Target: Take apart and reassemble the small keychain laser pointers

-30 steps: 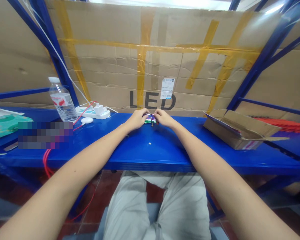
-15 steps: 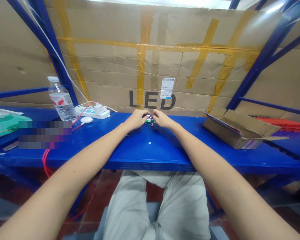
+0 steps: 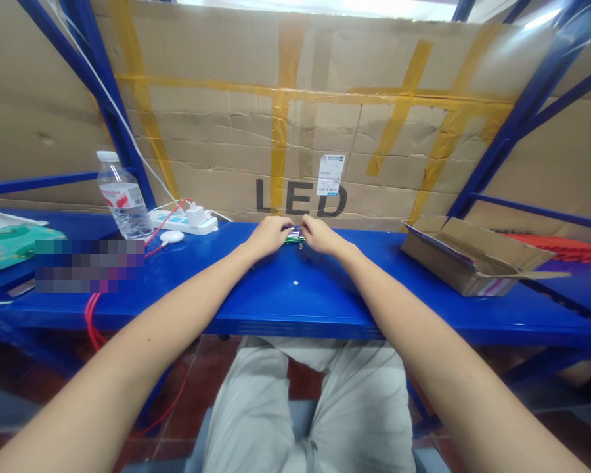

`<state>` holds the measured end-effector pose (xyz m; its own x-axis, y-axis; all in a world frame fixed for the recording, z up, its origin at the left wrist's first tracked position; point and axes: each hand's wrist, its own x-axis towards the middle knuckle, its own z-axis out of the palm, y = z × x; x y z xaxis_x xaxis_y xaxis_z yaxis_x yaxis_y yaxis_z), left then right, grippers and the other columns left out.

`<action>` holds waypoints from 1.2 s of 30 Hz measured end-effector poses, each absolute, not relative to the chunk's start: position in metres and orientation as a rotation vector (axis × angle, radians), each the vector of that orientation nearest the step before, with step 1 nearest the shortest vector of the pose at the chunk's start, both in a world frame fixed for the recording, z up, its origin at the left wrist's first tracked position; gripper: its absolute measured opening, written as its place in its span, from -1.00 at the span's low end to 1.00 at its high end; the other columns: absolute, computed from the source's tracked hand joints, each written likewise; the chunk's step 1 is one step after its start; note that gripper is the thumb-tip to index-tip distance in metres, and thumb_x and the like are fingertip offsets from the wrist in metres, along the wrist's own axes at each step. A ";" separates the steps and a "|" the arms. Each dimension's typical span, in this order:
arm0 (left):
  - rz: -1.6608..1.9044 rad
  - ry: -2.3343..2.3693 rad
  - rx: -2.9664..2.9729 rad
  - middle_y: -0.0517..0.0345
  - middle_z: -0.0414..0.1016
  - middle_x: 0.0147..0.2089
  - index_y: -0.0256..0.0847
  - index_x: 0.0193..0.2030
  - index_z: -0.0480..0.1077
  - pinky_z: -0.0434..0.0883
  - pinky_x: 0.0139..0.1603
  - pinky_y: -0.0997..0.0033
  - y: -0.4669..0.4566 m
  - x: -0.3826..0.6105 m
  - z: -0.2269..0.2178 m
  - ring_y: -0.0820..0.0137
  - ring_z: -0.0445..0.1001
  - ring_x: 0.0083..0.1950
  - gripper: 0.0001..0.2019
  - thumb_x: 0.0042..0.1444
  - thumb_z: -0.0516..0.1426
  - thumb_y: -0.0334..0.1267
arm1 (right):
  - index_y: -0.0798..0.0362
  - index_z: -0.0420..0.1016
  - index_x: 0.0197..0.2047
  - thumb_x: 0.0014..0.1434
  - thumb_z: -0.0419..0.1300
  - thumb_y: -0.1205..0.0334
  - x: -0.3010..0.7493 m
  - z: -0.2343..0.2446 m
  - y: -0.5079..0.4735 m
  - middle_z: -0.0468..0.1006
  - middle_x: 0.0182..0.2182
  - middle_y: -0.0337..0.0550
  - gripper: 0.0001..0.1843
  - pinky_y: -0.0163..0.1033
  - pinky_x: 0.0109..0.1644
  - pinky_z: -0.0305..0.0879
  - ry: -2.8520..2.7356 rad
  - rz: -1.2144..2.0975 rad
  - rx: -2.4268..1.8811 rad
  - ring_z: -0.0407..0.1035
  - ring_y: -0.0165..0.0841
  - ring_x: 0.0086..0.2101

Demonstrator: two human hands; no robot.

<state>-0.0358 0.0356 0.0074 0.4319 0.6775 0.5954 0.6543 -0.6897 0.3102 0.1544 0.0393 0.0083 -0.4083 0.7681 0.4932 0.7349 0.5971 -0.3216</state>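
Both arms reach forward over the blue table [image 3: 295, 305] to its far side. My left hand [image 3: 270, 235] is closed, fingers curled at the left end of a small green and purple shiny item [image 3: 294, 237]. On the other end, my right hand [image 3: 320, 234] pinches with bent fingers. The item looks like a small stack of parts, too small and partly covered to name. A small brownish bit [image 3: 301, 247] shows just in front of it. A white round spot [image 3: 296, 283] lies on the tabletop nearer to me.
Left: a water bottle [image 3: 123, 197], a white power strip [image 3: 204, 225], a round white puck [image 3: 172, 237], red cable [image 3: 91, 322] and a green packet [image 3: 20, 243]. Right: an open cardboard box [image 3: 453, 263] and red material [image 3: 561, 246]. A large cardboard sheet [image 3: 217, 144] stands behind.
Both hands stay at the small item with barely any finger movement. The whole view has shifted very slightly.
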 end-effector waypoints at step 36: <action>1.335 0.674 1.815 -0.17 0.51 0.18 -0.27 0.07 0.51 0.28 0.29 0.07 0.029 -0.027 0.020 0.08 0.40 0.27 -0.44 0.20 0.12 0.18 | 0.07 0.32 -0.38 0.08 0.36 0.17 0.154 0.017 0.021 0.24 -0.64 -0.37 -0.72 -0.32 -0.52 0.25 -1.704 1.492 -0.649 0.20 -0.48 -0.59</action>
